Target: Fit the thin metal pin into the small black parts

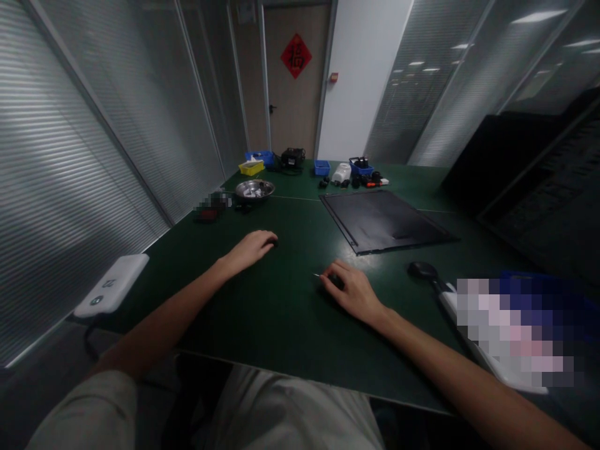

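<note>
My left hand (252, 247) rests on the green table (262, 300) left of the middle, its fingers curled over a small dark thing that is mostly hidden. To the right and nearer to me, my right hand (349, 289) is closed round a small dark object with a thin, pale tip (317, 275) that points left. What the object is cannot be made out. A black mat (389, 219) lies beyond my right hand.
A metal bowl (254, 190), a yellow tray (252, 167) and blue bins (322, 167) stand farther back. At the left edge lies a white device (112, 285). On the right are a black round-ended object (423, 270) and a blurred-out area.
</note>
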Tool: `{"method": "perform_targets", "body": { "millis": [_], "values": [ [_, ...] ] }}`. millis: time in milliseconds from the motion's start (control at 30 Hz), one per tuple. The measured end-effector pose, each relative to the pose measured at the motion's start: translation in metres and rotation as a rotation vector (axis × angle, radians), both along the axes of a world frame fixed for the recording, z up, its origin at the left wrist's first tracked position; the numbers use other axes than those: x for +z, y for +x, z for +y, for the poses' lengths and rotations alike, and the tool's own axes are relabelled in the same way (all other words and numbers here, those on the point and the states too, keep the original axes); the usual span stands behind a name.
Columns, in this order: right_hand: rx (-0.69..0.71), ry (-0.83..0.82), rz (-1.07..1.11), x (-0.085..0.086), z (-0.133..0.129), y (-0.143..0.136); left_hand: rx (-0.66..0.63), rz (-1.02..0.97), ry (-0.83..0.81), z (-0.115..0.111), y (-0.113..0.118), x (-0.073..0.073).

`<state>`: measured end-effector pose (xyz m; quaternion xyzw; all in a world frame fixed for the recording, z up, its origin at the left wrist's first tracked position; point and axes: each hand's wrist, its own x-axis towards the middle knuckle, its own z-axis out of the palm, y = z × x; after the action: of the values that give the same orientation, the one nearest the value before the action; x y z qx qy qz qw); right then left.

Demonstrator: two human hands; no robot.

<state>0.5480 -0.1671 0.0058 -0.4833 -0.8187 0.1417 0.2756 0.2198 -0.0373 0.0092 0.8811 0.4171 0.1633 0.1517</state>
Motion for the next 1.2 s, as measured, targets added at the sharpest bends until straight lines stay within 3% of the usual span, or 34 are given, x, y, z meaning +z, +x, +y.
{"method": "perform_targets", "body": {
  "millis": [100, 200, 267, 400, 800, 1200],
  "values": [
    [0.018, -0.012, -0.002, 0.001, -0.001, 0.000, 0.253, 0.070, 0.021, 0.039, -0.062, -0.001],
    [0.028, -0.015, -0.002, 0.002, -0.001, 0.000, 0.614, 0.135, 0.032, 0.063, -0.129, 0.000],
    [0.023, -0.013, 0.002, 0.002, -0.002, 0.000, 0.827, 0.137, 0.041, 0.068, -0.168, 0.001],
    [0.018, -0.008, 0.007, 0.003, -0.002, -0.001, 0.989, 0.125, 0.066, 0.061, -0.210, 0.005],
    [0.022, 0.007, -0.007, 0.000, -0.002, 0.001, 1.100, -0.008, 0.168, 0.058, -0.219, -0.001],
    [0.032, -0.012, -0.014, 0.004, -0.002, 0.000, 1.006, -0.037, 0.220, 0.055, -0.217, -0.003]
  ]
}}
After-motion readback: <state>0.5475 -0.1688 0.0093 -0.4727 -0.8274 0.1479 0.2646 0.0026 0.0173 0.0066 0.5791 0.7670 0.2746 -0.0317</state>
